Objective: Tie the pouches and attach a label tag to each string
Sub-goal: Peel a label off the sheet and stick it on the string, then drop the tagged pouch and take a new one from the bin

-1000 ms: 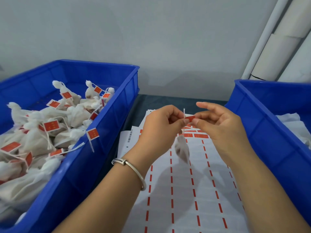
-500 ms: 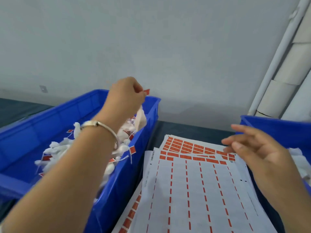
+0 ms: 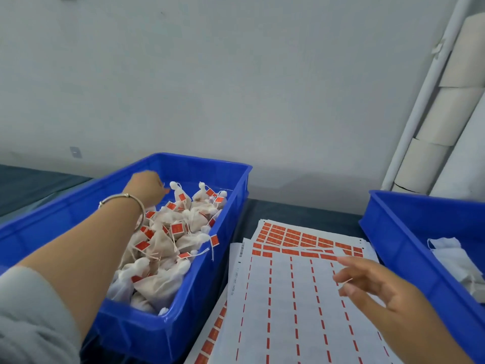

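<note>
My left hand reaches over the far part of the left blue bin, which is heaped with tied white pouches carrying red label tags. Its fingers curl downward beside an upright pouch; its own back hides whether they hold anything. My right hand hovers with relaxed, spread fingers over the label sheet, holding nothing. Rows of red labels remain at the sheet's far end. White pouch fabric lies in the right blue bin.
The label sheets lie stacked on a dark table between the two bins. A grey wall stands behind. Large white rolls and a white pipe lean at the back right, behind the right bin.
My left hand has carried the tagged pouch from above the sheet over into the left bin and lowered. My right hand has let go and dropped toward the label sheet.
</note>
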### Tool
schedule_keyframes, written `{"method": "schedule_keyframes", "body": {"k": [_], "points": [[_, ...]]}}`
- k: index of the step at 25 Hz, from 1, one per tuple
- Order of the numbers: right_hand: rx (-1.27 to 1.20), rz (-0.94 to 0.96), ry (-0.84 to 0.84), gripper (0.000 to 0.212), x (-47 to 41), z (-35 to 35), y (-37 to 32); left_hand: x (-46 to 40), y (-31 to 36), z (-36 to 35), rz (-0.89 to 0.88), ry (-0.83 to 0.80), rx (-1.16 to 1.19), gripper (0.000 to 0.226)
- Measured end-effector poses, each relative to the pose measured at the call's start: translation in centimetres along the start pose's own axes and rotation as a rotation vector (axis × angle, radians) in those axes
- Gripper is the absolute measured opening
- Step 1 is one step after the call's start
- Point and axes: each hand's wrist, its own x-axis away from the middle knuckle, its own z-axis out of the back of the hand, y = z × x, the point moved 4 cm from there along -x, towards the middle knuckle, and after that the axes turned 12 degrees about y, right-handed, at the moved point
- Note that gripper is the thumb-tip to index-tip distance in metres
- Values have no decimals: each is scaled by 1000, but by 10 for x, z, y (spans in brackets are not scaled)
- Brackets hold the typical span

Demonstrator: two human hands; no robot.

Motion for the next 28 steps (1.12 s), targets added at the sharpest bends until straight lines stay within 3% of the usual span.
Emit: {"method": "schedule_keyframes", "body": {"k": [4,9,11,13,16,20,25,28], "points": [[135,-18,-62,20,9,2,2,14,-3,-28,-1,-146,-87,22],[290,4,-7,25,1,42,-3,19,53,21,-113,128,76,25],[272,-60,73,23,-8,66,6,39,100,38,-228,151,163,25],[336,-133,110,25,-20,93,21,70,151,34,-351,55,147,21],[472,-243,112,30,-45,130,58,137,213,-6,-528,-211,198,21],[599,-498,109,31,-73,166,146,226,248,-75,-595,-439,381,41],[877,-579,-70,36,-82,162,227,268,259,-123,-723,-371,330,59],[771,-581,2,44,-99,144,245,272,255,-132,-698,-309,347,61]]}}
